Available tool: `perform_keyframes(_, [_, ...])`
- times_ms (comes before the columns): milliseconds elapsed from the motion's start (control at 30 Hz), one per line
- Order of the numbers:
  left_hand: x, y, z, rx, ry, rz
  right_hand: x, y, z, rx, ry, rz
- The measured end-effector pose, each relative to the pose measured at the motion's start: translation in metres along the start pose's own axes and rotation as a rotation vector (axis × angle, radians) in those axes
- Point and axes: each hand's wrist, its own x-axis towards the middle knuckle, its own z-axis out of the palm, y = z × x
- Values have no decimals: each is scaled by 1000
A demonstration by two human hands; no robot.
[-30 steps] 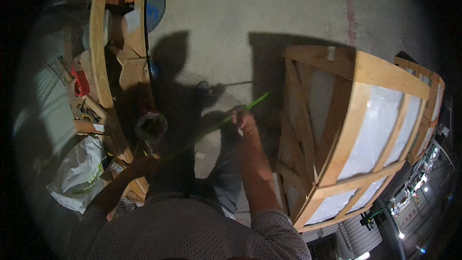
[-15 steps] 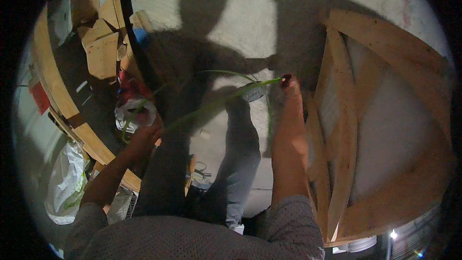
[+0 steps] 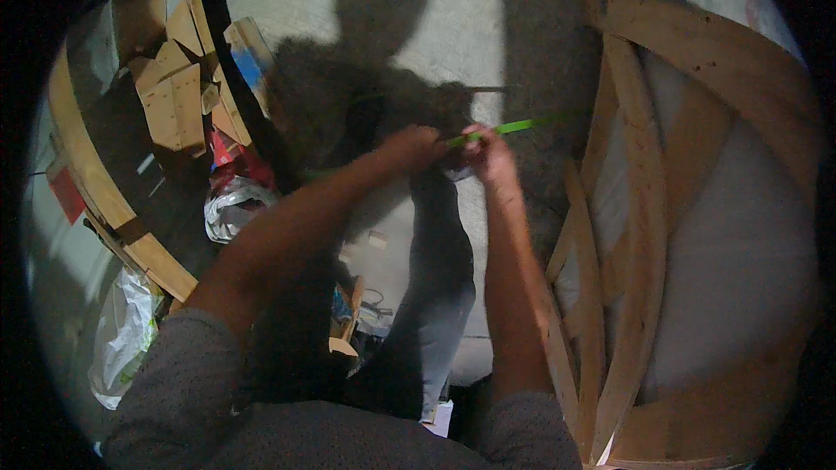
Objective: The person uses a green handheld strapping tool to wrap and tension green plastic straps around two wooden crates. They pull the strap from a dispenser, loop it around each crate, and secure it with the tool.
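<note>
Head view, looking down; much is dim and motion-blurred.

Both hands are brought together in front of the body, above the pale concrete floor [image 3: 557, 26]. A thin bright green strap [image 3: 501, 129] is pinched between them: the left hand [image 3: 416, 146] is closed on its near end, the right hand [image 3: 488, 150] is closed on it just beside, and the free end is seen running up and to the right, out past the right hand towards the crate.

A large wooden crate frame [image 3: 640, 209] with diagonal braces is seen at the right, with pale sheeting [image 3: 740, 235] behind the slats.

At the left, a long wooden rail [image 3: 96, 183] curves through the picture, with flat offcuts of board [image 3: 170, 96] piled beyond it. A crumpled silvery-white wrapper [image 3: 231, 204] lies just below something red [image 3: 233, 159]; a small red rectangular label [image 3: 65, 191] sits further left. A white plastic bag [image 3: 126, 344] is slumped by the lower left. A blue patch [image 3: 252, 65] shows on a board near the top.

Shadows of the person are cast on the floor.
</note>
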Motion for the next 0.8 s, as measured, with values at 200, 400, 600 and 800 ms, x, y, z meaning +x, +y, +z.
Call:
perform_keyframes(200, [-54,-65,-21,284,-140,0,42,-156,-118,69,225,-39])
perform_keyframes(400, [45,-30,2,17,-51,211,23,-54,-11,-63,-104,96])
perform_keyframes(600, [82,-38,7,92,173,194,52,-119,-74,232,208,-191])
perform_keyframes(800, [139,-62,18,213,343,355,23,-161,-87,-34,521,-516])
